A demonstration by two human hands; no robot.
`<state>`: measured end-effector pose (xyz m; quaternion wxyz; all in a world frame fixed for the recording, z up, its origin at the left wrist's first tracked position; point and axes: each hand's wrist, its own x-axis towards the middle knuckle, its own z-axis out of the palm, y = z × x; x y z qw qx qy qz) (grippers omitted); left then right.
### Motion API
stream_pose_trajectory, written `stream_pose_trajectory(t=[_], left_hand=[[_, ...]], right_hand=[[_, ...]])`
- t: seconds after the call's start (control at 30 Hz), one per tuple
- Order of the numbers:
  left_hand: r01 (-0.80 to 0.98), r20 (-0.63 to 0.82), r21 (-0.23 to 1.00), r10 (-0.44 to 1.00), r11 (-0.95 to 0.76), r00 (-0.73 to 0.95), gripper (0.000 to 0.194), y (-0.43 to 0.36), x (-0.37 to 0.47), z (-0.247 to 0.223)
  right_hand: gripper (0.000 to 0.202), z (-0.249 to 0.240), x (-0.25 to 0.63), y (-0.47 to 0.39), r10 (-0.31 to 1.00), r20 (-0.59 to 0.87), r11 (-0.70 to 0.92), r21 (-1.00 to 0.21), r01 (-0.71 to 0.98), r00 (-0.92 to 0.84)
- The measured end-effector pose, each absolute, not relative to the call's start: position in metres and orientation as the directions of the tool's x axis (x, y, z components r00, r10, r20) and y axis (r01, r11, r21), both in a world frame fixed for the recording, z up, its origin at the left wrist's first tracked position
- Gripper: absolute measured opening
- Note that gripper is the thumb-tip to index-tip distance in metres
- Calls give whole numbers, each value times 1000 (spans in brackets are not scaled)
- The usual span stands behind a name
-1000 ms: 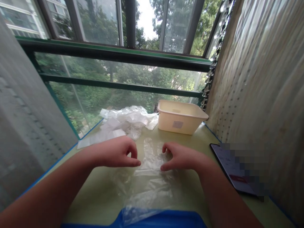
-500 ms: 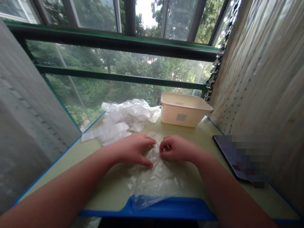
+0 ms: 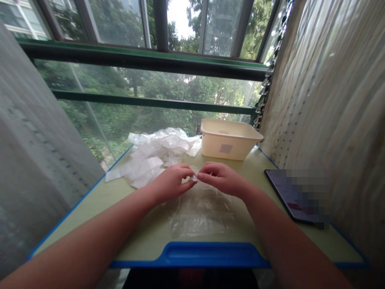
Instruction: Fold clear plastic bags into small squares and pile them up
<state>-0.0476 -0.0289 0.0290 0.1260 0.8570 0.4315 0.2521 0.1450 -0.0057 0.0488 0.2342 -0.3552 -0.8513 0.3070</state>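
Observation:
A clear plastic bag [image 3: 201,216] lies spread on the table, its lower end short of the blue front edge. At its upper end, my left hand [image 3: 173,182] pinches the film between thumb and fingers. Close beside it, my right hand [image 3: 221,176] is closed on the same part of the bag, the fingertips of both hands nearly touching. Just past my left hand is a loose heap of white and clear plastic bags [image 3: 147,156].
A cream plastic bin [image 3: 212,146] with a small label stands at the back right. A dark tablet or phone [image 3: 288,196], partly blurred out, lies on the right side of the table [image 3: 141,237]. A pen groove [image 3: 210,253] runs along the front edge. Curtains hang on both sides.
My left hand has gone from spread fingers to a pinch at the bag's upper end. Both hands have come together, and the bag's lower end has drawn back off the blue edge.

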Motion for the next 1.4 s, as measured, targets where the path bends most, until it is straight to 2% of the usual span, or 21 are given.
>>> stream_pose_trajectory(t=[0.1, 0.17, 0.2, 0.27, 0.33, 0.43, 0.53, 0.6, 0.67, 0.77, 0.87, 1.03, 1.17, 1.4], left_hand=[[657, 222, 632, 909, -410, 353, 24, -27, -47, 28], [604, 85, 762, 961, -233, 264, 25, -25, -49, 27], [594, 31, 787, 972, -167, 233, 28, -24, -51, 28], [651, 25, 745, 982, -144, 189, 32, -23, -56, 30], [775, 136, 596, 978, -208, 158, 32, -23, -61, 33], [908, 308, 350, 943, -232, 122, 30, -24, -67, 39], [938, 392, 261, 913, -229, 114, 30, -24, -68, 42], [925, 421, 227, 887, -305, 189, 31, -25, -66, 41], [875, 393, 187, 851, -446, 349, 30, -27, -62, 38], [733, 267, 184, 751, -655, 604, 32, -31, -54, 34], [638, 168, 210, 671, -741, 723, 43, -34, -48, 30], [641, 128, 207, 670, -739, 731, 49, -33, -46, 26], [645, 140, 206, 675, -735, 724, 48, -31, -49, 26], [636, 224, 216, 672, -741, 706, 45, -31, -49, 25]], right_hand=[[37, 44, 147, 0, 792, 174, 504, -726, 467, -584], [35, 39, 151, 4, 805, 140, 511, -657, 554, -576], [35, 37, 153, 5, 796, 121, 531, -610, 589, -593], [35, 35, 156, 8, 766, 93, 577, -536, 616, -636], [33, 35, 159, 10, 766, 80, 585, -497, 640, -638], [27, 34, 165, 17, 851, 68, 496, -431, 754, -521], [29, 28, 173, 27, 916, 107, 398, -340, 852, -386], [34, 24, 176, 32, 926, 116, 377, -291, 879, -359], [37, 21, 178, 35, 931, 89, 365, -268, 892, -354], [36, 18, 177, 35, 933, 63, 357, -272, 894, -354], [30, 17, 176, 36, 928, 83, 370, -307, 877, -363], [17, 22, 173, 35, 934, 87, 347, -450, 823, -346], [17, 31, 172, 29, 920, 113, 373, -554, 744, -376], [23, 43, 175, 14, 777, -100, 462, -579, 672, -621]])
